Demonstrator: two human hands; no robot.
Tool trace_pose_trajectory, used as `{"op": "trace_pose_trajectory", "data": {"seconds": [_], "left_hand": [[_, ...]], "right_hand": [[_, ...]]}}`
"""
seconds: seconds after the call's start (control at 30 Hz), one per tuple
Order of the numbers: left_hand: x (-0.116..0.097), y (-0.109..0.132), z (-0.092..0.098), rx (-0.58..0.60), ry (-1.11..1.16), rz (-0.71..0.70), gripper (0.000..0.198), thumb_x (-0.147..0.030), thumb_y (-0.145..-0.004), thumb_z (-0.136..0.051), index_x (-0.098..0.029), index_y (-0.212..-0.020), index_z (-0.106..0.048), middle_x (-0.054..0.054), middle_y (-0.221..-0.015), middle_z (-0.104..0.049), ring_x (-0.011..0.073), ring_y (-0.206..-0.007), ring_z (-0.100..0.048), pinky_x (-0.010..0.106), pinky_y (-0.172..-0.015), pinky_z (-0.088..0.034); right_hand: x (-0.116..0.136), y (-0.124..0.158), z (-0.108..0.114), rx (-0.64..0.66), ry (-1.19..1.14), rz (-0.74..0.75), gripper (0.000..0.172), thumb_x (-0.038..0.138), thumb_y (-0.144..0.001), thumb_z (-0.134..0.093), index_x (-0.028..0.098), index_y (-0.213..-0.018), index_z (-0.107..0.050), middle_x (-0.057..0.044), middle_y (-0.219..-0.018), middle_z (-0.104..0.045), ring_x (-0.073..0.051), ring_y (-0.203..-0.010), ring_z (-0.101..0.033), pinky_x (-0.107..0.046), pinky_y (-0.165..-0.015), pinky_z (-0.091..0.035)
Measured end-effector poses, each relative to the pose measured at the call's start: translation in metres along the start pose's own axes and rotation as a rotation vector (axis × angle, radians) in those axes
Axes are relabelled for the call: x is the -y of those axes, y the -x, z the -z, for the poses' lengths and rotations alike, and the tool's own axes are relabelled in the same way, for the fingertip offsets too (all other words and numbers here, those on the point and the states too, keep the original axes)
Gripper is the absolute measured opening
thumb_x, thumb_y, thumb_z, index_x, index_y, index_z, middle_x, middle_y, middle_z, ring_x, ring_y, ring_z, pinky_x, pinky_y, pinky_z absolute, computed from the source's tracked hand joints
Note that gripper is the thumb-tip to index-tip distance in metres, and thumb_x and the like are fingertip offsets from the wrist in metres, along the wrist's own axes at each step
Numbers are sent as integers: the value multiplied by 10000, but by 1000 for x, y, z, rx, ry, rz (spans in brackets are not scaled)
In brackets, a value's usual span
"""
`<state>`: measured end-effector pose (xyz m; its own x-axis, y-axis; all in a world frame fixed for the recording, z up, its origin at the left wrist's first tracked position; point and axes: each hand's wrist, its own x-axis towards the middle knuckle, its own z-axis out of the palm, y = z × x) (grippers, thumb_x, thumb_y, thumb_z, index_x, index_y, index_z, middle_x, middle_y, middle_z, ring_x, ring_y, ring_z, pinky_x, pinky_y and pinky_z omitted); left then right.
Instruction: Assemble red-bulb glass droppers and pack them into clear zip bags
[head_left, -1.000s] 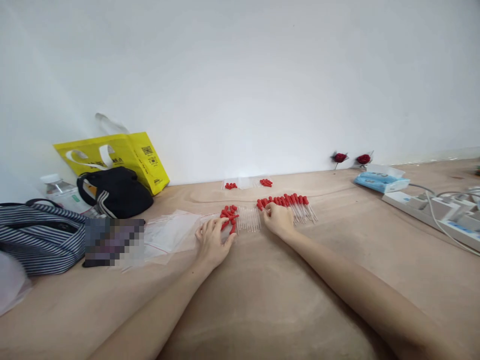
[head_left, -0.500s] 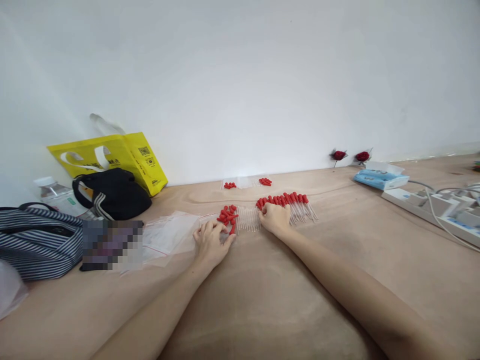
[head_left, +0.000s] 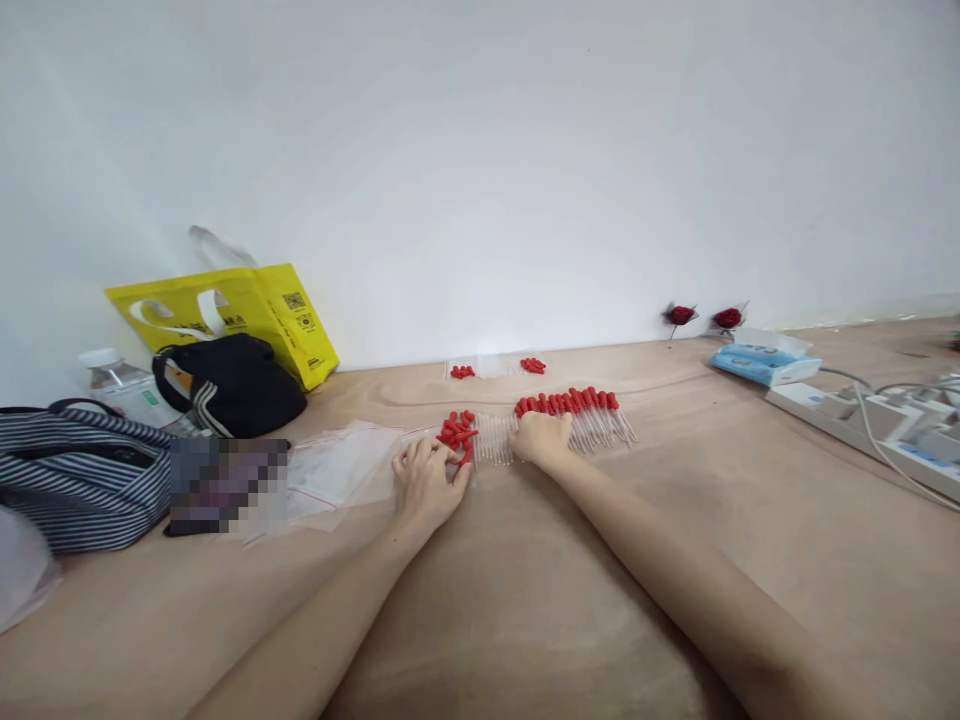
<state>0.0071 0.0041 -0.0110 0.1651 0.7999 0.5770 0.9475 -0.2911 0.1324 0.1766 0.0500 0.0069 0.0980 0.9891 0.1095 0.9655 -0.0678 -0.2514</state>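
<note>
A pile of loose red rubber caps (head_left: pixel 458 431) lies on the wooden table (head_left: pixel 525 600), beside a row of bare clear glass tubes (head_left: pixel 495 438). To the right lies a row of droppers with red caps fitted (head_left: pixel 581 408). My left hand (head_left: pixel 424 482) rests just below the red caps, fingers curled, fingertips touching them. My right hand (head_left: pixel 541 439) is curled at the right end of the clear tubes, fingers pinched toward them; what it grips is hidden.
Clear zip bags (head_left: pixel 337 465) lie left of my left hand. Farther left are a striped bag (head_left: pixel 82 475), a black bag (head_left: pixel 229 385), a yellow bag (head_left: pixel 240 310) and a bottle (head_left: pixel 124 385). Power strips (head_left: pixel 877 420), a blue pack (head_left: pixel 761 362) and two small caps piles (head_left: pixel 499 367) sit right and behind.
My right hand has shifted slightly left, from the capped droppers toward the bare tubes. My left hand has barely moved.
</note>
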Motion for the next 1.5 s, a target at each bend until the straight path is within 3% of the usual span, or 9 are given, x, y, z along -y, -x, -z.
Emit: {"op": "trace_pose_trajectory", "data": {"seconds": [0.13, 0.23, 0.47, 0.63, 0.7, 0.93, 1.5], "left_hand": [[-3, 3, 8, -47, 15, -25, 56, -248, -699, -574, -196, -710, -557, 51, -860, -575, 247, -880, -495, 416, -791, -307], [-7, 5, 15, 8, 107, -101, 36, -220, -711, -552, -203, -743, -546, 31, -830, -584, 228, -869, -514, 401, -794, -318], [-17, 12, 16, 229, 356, -246, 35, -195, -697, -550, -184, -730, -555, 22, -753, -566, 188, -756, -532, 328, -708, -411], [-22, 14, 8, 311, 461, -226, 176, -292, -724, -587, -183, -856, -627, 34, -794, -571, 170, -738, -542, 299, -678, -439], [-23, 14, 6, 327, 457, -208, 157, -285, -760, -556, -190, -841, -652, 28, -763, -564, 155, -696, -539, 283, -643, -439], [-28, 15, 9, 247, 439, -236, 106, -205, -801, -494, -185, -791, -598, 27, -780, -598, 179, -758, -531, 317, -694, -412], [-28, 15, 9, 324, 524, -177, 119, -222, -842, -434, -200, -878, -546, 4, -830, -638, 173, -782, -565, 324, -737, -373]], "right_hand": [[1, 0, 4, 2, -8, 11, 245, 253, -739, -450, 122, -789, -651, -163, -832, -660, -245, -784, -608, -413, -797, -254], [-6, 8, 9, -10, -19, 46, 249, 277, -754, -439, 127, -765, -637, -143, -814, -660, -242, -797, -601, -386, -777, -291], [-62, 52, 7, -104, -335, 457, 154, 234, -803, -432, 161, -727, -545, -39, -683, -610, -139, -618, -548, -235, -565, -356], [-91, 68, 5, -161, -386, 640, 203, 199, -838, -394, 161, -978, -537, -58, -793, -599, -155, -724, -547, -269, -644, -387], [-91, 69, 4, -158, -335, 679, 262, 183, -846, -374, 170, -1059, -524, -70, -842, -594, -165, -768, -544, -289, -677, -375], [-76, 79, 1, -147, -315, 710, 207, 212, -850, -401, 202, -920, -595, -36, -810, -609, -130, -718, -541, -301, -738, -311], [-72, 84, -3, -171, -384, 770, 208, 198, -838, -420, 180, -936, -603, -43, -782, -610, -137, -713, -517, -316, -747, -309]]}}
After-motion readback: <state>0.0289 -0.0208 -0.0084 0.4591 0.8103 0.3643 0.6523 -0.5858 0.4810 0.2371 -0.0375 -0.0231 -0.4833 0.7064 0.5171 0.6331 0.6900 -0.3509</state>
